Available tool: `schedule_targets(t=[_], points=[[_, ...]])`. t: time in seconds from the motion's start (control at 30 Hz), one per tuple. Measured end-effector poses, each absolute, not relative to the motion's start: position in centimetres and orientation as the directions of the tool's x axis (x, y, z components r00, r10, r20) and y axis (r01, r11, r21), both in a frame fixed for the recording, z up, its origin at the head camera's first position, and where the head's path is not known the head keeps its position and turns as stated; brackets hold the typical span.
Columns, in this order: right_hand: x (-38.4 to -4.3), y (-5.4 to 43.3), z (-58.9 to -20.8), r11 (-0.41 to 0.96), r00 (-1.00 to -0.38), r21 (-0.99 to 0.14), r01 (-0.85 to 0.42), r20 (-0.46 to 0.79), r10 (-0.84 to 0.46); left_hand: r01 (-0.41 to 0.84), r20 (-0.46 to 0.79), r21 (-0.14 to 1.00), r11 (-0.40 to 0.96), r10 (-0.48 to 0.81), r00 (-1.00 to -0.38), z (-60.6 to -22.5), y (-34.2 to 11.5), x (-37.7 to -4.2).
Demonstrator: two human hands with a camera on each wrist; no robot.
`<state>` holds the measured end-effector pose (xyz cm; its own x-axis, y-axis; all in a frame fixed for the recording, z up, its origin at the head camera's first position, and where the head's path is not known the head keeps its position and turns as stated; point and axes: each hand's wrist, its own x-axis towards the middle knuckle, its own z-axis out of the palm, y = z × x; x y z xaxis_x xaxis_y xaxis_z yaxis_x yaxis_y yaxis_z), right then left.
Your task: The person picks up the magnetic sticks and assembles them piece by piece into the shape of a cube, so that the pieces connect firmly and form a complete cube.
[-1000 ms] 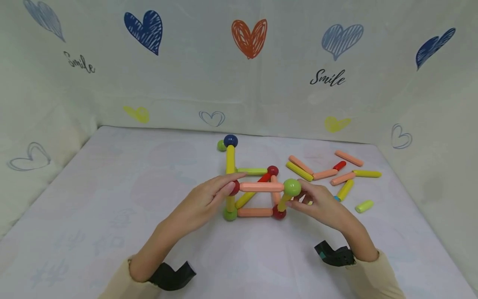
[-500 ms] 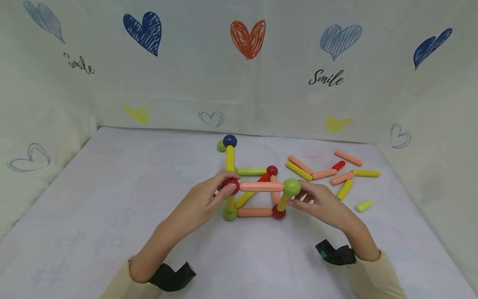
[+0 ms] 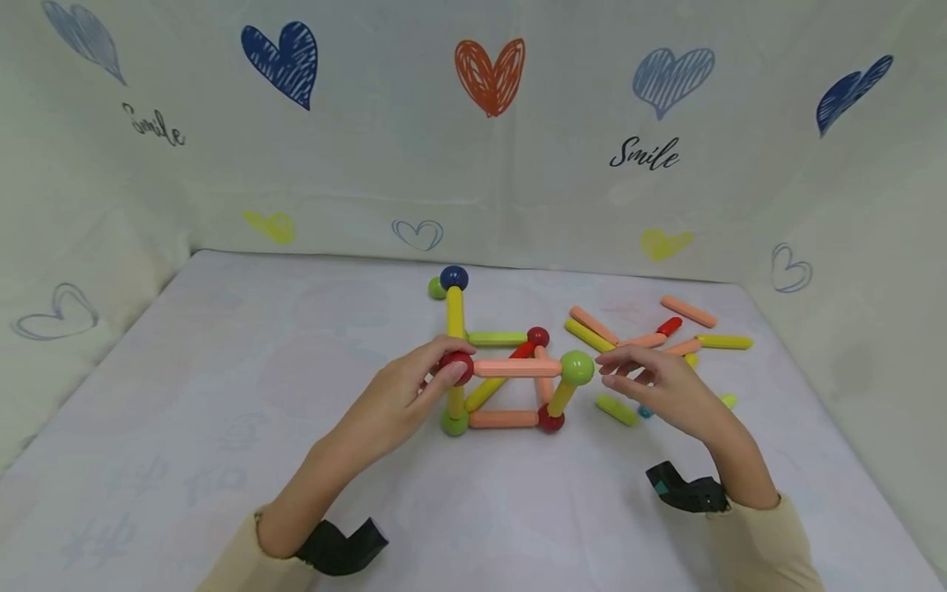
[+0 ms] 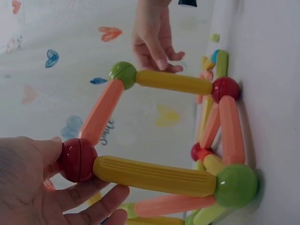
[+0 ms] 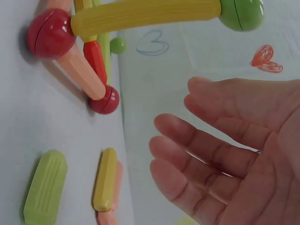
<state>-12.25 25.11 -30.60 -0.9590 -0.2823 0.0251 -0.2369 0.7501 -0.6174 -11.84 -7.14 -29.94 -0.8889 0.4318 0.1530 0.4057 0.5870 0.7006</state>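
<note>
- Left hand (image 3: 395, 395): thumb and forefinger pinch the upper red ball (image 4: 77, 160), the remaining fingers free and slightly apart beneath it in the left wrist view.
- Right hand (image 3: 669, 393): fingers (image 5: 173, 129) gently bent, gaps between some of them, holding nothing, just to the right of the upper green ball (image 3: 577, 367).
- What changed: half a second ago the right hand was at the green ball and the slanting yellow rod (image 3: 563, 398) under it; now it has pulled off to the right. The left hand keeps its pinch.
- What it means: that corner stands without the right hand's support, so its joints appear to hold, and the right hand is free for other work while the left steadies the opposite end.
- The structure of balls and rods sits near the middle of the table (image 3: 222, 460), its top salmon rod (image 3: 516, 368) bridging the pinched ball and the green one. Below, a lower red ball (image 3: 551, 419) marks the near right corner; a blue ball (image 3: 454, 278) rises at the far left.
- Farther right, loose rods (image 3: 688, 311) lie scattered; a short lime rod (image 3: 617, 409), nearer, shows left of the right hand.
</note>
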Motion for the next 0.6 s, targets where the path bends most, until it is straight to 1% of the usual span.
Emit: schedule_targets(t=[0.1, 0.17, 0.4, 0.5, 0.6], points=[[-12.5, 25.8, -30.9, 0.759, -0.959, -0.616, -0.212, -0.02, -0.284, 0.404, 0.153, 0.703, 0.586, 0.429, -0.89, -30.0, -7.2, -11.8], [-12.8, 26.3, -31.3, 0.766, -0.954, -0.615, -0.188, -0.072, -0.292, 0.407, 0.157, 0.704, 0.582, 0.431, -0.888, -30.0, -7.2, -11.9], [-13.5, 27.1, -33.0, 0.809, -0.91, -0.575, -0.121, -0.261, -0.322, 0.403, 0.153, 0.711, 0.576, 0.434, -0.888, -30.1, -7.4, -11.9], [-13.4, 27.1, -33.4, 0.831, -0.899, -0.547, -0.104, -0.305, -0.313, 0.398, 0.149, 0.718, 0.57, 0.433, -0.889, -30.1, -7.4, -11.9], [-13.4, 27.0, -33.5, 0.844, -0.897, -0.527, -0.097, -0.321, -0.304, 0.398, 0.151, 0.723, 0.564, 0.433, -0.889, -30.1, -7.4, -11.9]])
